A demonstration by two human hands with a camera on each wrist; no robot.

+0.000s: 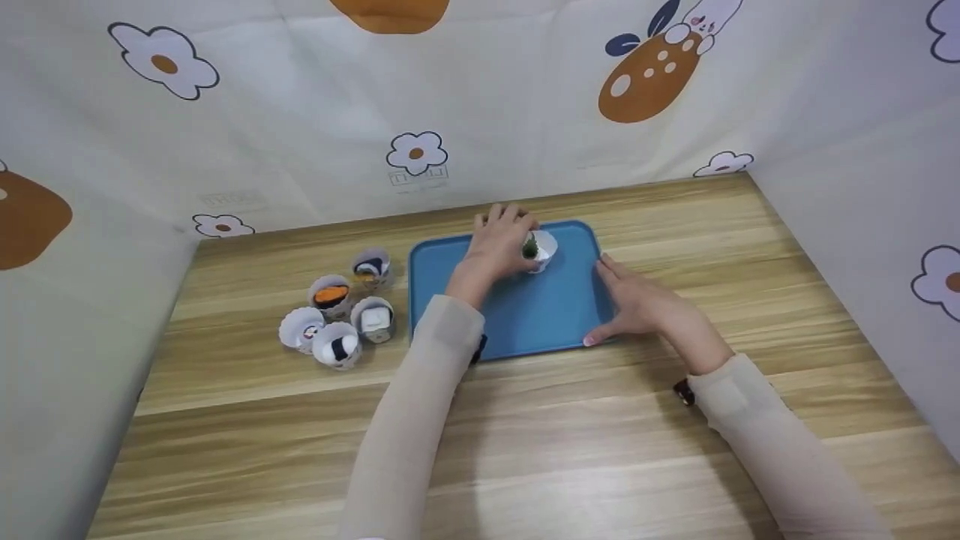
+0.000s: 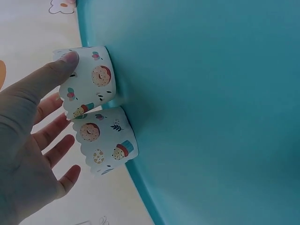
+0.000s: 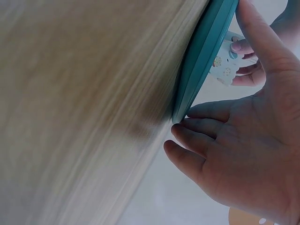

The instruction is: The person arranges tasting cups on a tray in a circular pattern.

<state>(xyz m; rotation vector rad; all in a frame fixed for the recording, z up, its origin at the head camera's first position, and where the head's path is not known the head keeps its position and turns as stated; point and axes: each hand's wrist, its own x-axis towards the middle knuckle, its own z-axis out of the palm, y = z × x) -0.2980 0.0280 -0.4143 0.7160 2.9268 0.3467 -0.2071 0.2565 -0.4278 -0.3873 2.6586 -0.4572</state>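
My left hand (image 1: 499,244) holds a white paper baking cup (image 1: 546,247) over the far part of a blue tray (image 1: 540,315); something dark green shows inside. In the left wrist view the thumb lies on the printed side of this paper baking cup (image 2: 91,82), while the fingers reach behind its scalloped rim. A second paper baking cup (image 2: 110,143) stands right beside it at the tray's edge, hidden behind the hand in the head view. My right hand (image 1: 637,304) touches the tray's right side with extended fingers, its thumb at the near right corner.
Left of the tray, several paper baking cups (image 1: 341,360) stand clustered on the wooden table (image 1: 570,450), holding small sushi-like pieces in orange, white and black. A patterned curtain (image 1: 300,112) closes off the back and both sides.
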